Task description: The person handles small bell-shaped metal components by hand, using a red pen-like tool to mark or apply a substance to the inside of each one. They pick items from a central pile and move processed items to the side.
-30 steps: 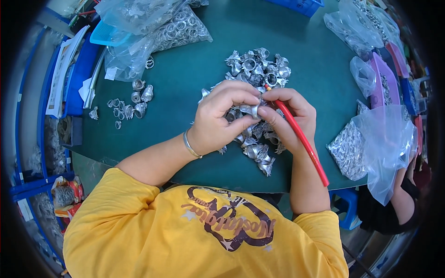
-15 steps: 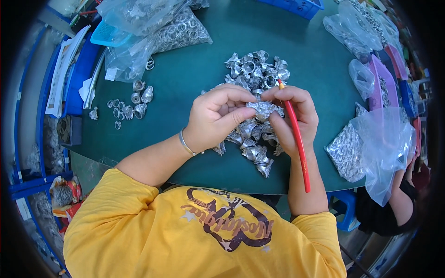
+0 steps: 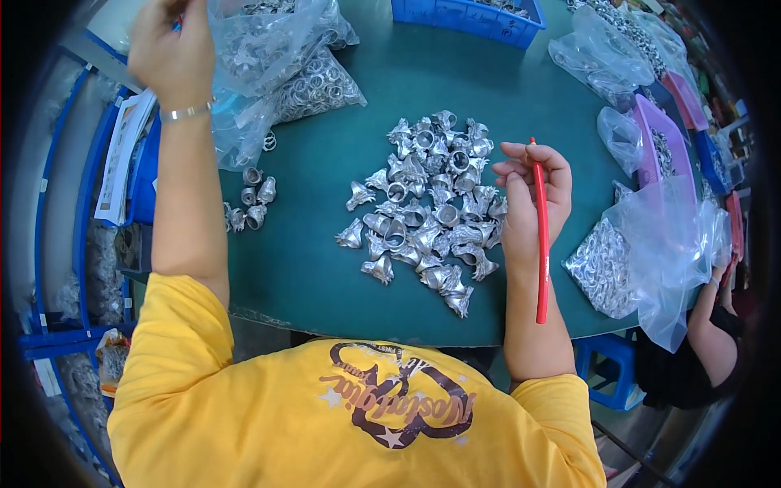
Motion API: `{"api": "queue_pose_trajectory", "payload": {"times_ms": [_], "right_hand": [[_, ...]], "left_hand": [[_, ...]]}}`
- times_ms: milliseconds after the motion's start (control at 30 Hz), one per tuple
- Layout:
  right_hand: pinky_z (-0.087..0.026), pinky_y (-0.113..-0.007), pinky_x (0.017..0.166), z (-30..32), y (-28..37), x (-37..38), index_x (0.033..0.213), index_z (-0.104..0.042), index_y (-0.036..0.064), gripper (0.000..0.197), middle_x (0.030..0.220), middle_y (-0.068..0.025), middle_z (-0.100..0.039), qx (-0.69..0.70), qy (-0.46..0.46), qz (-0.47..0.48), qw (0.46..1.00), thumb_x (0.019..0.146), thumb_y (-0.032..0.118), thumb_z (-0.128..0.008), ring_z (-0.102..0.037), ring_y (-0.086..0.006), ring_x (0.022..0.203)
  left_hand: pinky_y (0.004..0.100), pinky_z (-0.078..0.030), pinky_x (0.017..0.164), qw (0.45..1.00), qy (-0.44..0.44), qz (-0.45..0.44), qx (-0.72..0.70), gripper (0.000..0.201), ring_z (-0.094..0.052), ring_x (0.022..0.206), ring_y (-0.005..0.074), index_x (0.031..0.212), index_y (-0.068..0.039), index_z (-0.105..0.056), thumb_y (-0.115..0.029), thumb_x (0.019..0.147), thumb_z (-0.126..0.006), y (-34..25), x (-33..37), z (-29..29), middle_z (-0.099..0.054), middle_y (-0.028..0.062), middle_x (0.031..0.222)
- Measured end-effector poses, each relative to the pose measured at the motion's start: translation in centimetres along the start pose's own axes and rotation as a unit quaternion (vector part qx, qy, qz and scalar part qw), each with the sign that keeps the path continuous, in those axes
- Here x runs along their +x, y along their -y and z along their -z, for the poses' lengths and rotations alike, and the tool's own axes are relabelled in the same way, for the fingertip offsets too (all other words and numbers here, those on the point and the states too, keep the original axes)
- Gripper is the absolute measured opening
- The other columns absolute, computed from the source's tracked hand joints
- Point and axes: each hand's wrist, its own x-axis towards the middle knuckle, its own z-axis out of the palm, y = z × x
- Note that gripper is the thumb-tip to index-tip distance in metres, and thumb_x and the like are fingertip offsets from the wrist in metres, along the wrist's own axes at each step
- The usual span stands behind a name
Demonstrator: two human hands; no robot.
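Observation:
My right hand [image 3: 533, 195] is at the right side of a pile of silver metal rings [image 3: 427, 203] with chunky ornate heads. A long red pencil [image 3: 541, 244] lies held in that hand, its tip up past the fingers and its shaft down along my wrist. My left arm is stretched to the far left. There my left hand [image 3: 172, 61] is beside the clear plastic bags [image 3: 268, 49] of rings. Its fingers are partly cut off by the upper edge, with a bit of red beside them, so I cannot see what they hold.
Several loose rings [image 3: 254, 195] lie left of the pile on the green table [image 3: 325, 285]. At the back stands a blue basket [image 3: 468, 18]. Pink trays [image 3: 651, 122] and a bag of metal pieces [image 3: 600, 264] line the right. Another person's arm [image 3: 709, 333] is at lower right.
My left hand has left the pile and swung to the far left. The silver piece between both hands is no longer held up. My right hand keeps the pencil.

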Motion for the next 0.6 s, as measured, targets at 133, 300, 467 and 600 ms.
{"api": "queue_pose_trajectory", "payload": {"times_ms": [133, 300, 467, 600], "right_hand": [[-0.049, -0.026, 0.076, -0.2, -0.2, 0.0, 0.107, -0.048, 0.0004, 0.033, 0.102, -0.0128, -0.061, 0.000, 0.003, -0.001, 1.000, 0.078, -0.014, -0.044, -0.061, -0.0131, 0.083], [-0.049, -0.026, 0.078, 0.2, -0.3, 0.1, 0.108, -0.048, 0.0001, 0.033, 0.102, -0.0123, -0.061, -0.008, -0.002, -0.006, 1.000, 0.078, -0.014, -0.044, -0.061, -0.0125, 0.083], [-0.049, -0.025, 0.078, 0.3, -0.4, 0.2, 0.107, -0.049, 0.0000, 0.032, 0.102, -0.0116, -0.061, -0.008, -0.001, -0.020, 1.000, 0.079, -0.014, -0.043, -0.060, -0.0118, 0.082], [-0.049, -0.025, 0.079, -0.3, -0.5, 0.2, 0.107, -0.050, 0.0006, 0.029, 0.100, -0.0103, -0.061, 0.000, 0.026, -0.042, 0.999, 0.080, -0.012, -0.047, -0.061, -0.0136, 0.085]], "left_hand": [[0.0281, -0.048, 0.081, 0.922, 0.253, 0.091, 0.278, 0.018, -0.065, 0.087, 0.0189, 0.094, -0.011, -0.070, -0.023, 0.082, -0.067, 1.8, -1.6, -0.2, -0.069, 0.0047, 0.096], [0.0340, -0.047, 0.069, 0.953, 0.294, -0.023, -0.067, 0.005, -0.060, 0.075, 0.0237, 0.074, -0.008, -0.066, -0.009, 0.072, -0.070, -11.2, -8.8, -5.3, -0.064, 0.0056, 0.076], [0.0388, -0.040, 0.070, 0.865, 0.492, 0.103, -0.010, 0.029, -0.055, 0.079, 0.0265, 0.083, -0.009, -0.062, -0.029, 0.068, -0.077, -14.8, -15.9, -7.7, -0.058, 0.0063, 0.083], [0.0379, -0.040, 0.073, 0.875, 0.466, 0.112, -0.062, 0.025, -0.056, 0.080, 0.0258, 0.082, -0.008, -0.062, -0.023, 0.067, -0.076, -14.5, -16.4, -6.5, -0.058, 0.0052, 0.080]]}}
